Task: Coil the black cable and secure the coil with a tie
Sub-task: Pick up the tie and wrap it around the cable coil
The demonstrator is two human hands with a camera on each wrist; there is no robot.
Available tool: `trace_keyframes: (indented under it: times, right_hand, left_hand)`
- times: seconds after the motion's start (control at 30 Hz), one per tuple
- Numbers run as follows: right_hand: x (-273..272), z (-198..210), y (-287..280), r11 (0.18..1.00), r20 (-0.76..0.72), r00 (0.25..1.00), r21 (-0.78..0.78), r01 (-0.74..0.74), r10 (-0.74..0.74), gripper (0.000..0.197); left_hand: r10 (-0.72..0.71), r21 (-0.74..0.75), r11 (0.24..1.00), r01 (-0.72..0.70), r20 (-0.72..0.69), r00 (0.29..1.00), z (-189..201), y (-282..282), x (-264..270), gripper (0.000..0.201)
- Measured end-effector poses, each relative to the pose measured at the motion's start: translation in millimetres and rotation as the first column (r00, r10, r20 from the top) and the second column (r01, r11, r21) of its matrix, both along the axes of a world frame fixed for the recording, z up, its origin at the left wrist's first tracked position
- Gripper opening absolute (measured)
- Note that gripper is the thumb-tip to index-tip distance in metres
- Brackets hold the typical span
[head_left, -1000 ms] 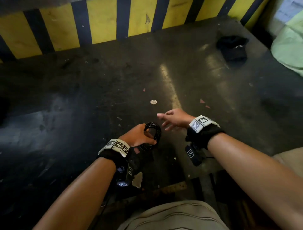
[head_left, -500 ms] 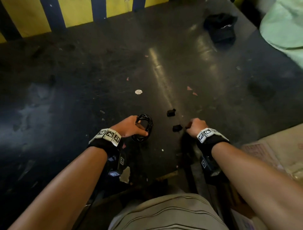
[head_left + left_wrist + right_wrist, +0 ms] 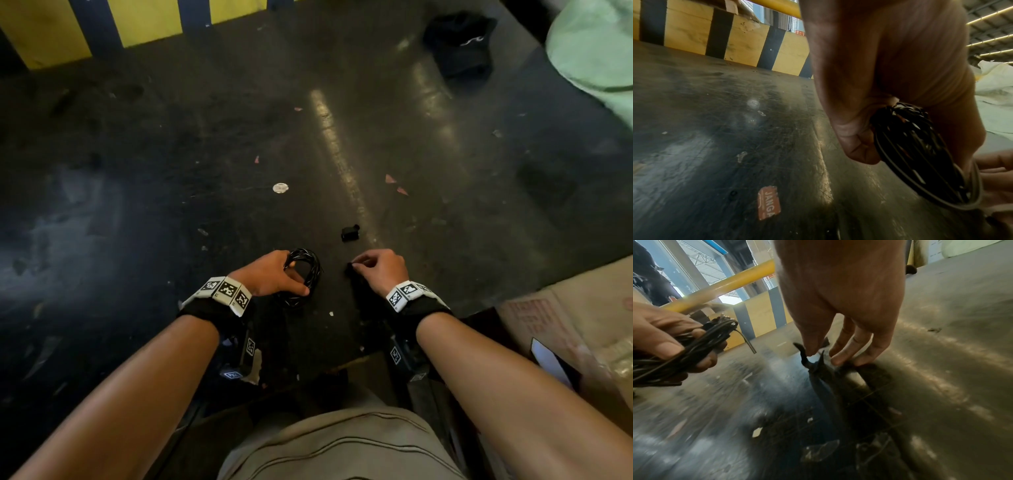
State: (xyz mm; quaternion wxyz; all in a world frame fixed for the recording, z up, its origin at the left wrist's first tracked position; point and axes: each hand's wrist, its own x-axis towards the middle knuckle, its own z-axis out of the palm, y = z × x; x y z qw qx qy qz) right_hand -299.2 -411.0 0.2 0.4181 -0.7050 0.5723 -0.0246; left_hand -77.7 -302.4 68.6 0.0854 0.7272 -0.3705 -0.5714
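The black cable is wound into a small coil (image 3: 309, 274), which my left hand (image 3: 295, 278) grips just above the dark floor. In the left wrist view the coil (image 3: 920, 154) runs out below the curled fingers. A stiff cable end (image 3: 748, 344) sticks out of the bundle. To the right of the coil, my right hand (image 3: 362, 267) reaches down to the floor. Its thumb and fingers pinch a short black tie (image 3: 812, 365) that lies there. A second black tie (image 3: 350, 234) lies loose a little farther out.
The floor (image 3: 342, 120) is dark, scuffed and dotted with paper scraps and a white disc (image 3: 280, 187). A yellow and black striped barrier (image 3: 150, 20) closes the far side. A black cap (image 3: 459, 44) and a pale green sack (image 3: 596, 51) lie far right, a cardboard box (image 3: 582, 325) near right.
My right hand drew back from its forward reach and came down on the nearer tie, which it now pinches. Two ties came into view on the floor. The left hand kept hold of the coil.
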Motion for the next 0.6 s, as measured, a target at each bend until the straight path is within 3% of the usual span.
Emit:
trace_keyframes:
  times: [0.1,0.23,0.37,0.6]
  right_hand:
    - [7.6,-3.1,5.7,1.0,-0.046,0.999,-0.022,0.0,-0.001,0.007]
    - [13.1,-5.1,13.8,1.0,-0.07,0.997,-0.006,-0.016,0.016,0.008]
    - [17.3,-0.4,12.8,0.999,0.052,0.997,0.006,-0.052,0.052,0.024]
    - [41.6,28.7,1.8,0.98,0.161,0.971,0.06,-0.191,0.179,0.006]
  left_hand:
    - [0.01,-0.008,1.0,-0.01,-0.014,1.0,-4.5,3.9,0.3,0.061]
    - [0.002,-0.023,1.0,-0.002,-0.019,1.0,-6.7,11.4,1.3,0.055]
    - [-0.001,-0.048,0.999,0.001,0.003,1.0,-2.5,16.2,2.0,0.049]
    - [-0.008,-0.077,0.997,0.006,-0.025,1.0,5.2,20.7,-0.7,0.05]
